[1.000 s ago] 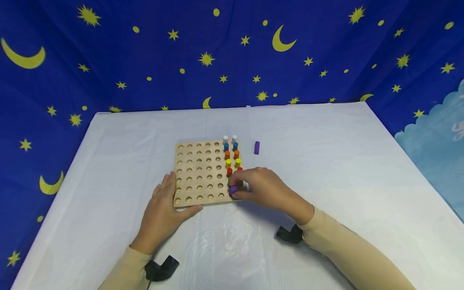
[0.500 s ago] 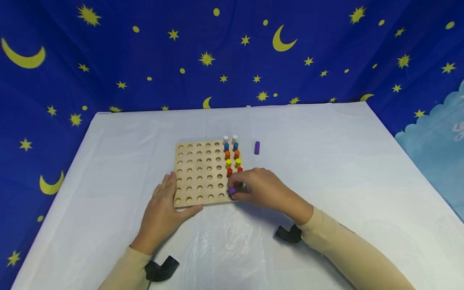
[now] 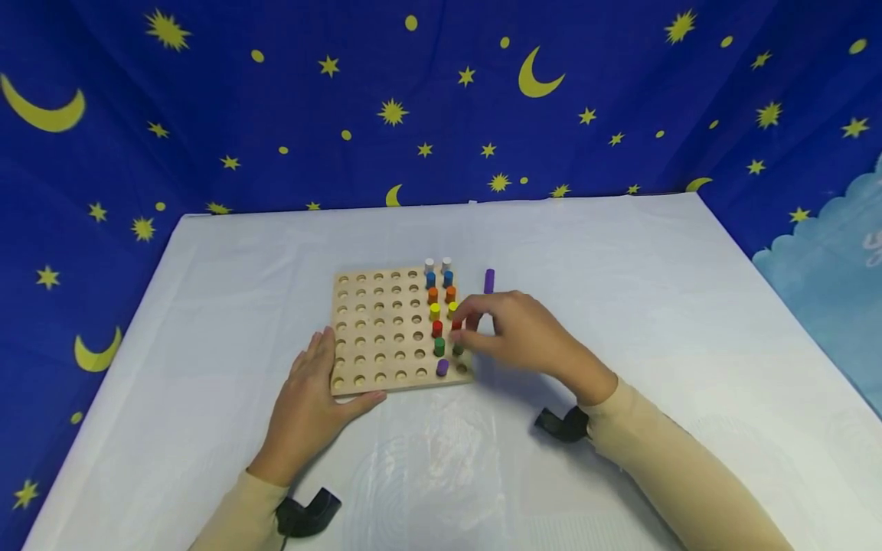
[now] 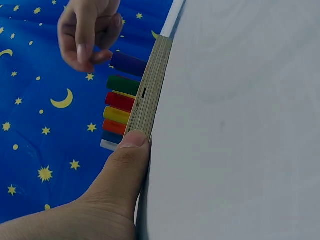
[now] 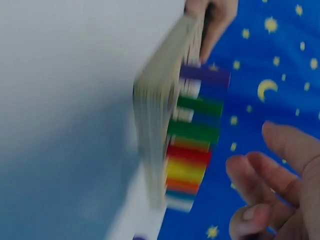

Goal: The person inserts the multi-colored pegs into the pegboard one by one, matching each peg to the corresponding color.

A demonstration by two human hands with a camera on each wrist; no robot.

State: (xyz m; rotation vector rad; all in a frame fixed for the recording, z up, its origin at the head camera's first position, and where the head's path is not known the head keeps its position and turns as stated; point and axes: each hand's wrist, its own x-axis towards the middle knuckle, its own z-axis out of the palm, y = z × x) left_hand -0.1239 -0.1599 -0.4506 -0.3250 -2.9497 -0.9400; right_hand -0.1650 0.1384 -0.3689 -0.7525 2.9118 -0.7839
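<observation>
A square wooden pegboard (image 3: 370,315) lies on the table, with two columns of coloured pegs along its right side. My left hand (image 3: 303,405) rests against its front left corner, fingers along the left side and thumb (image 4: 134,140) on the front edge. A purple peg (image 3: 442,368) stands in the front row, beside a vacant hole at the front right corner. Behind it are green (image 3: 439,347), red, yellow, orange, blue and white pegs in pairs. My right hand (image 3: 527,337) hovers over the board's right edge with nothing in its parted fingers, partly hiding the right column.
One more purple peg (image 3: 489,281) lies on the white tabletop (image 3: 620,306), right of the board's far corner. Black curved mounts (image 3: 308,513) sit at both wrists. A blue curtain (image 3: 441,99) with stars and moons hangs behind the table.
My right hand has let go of the purple peg, which now stands in the front row. It has moved up and to the right. My left hand has stayed put.
</observation>
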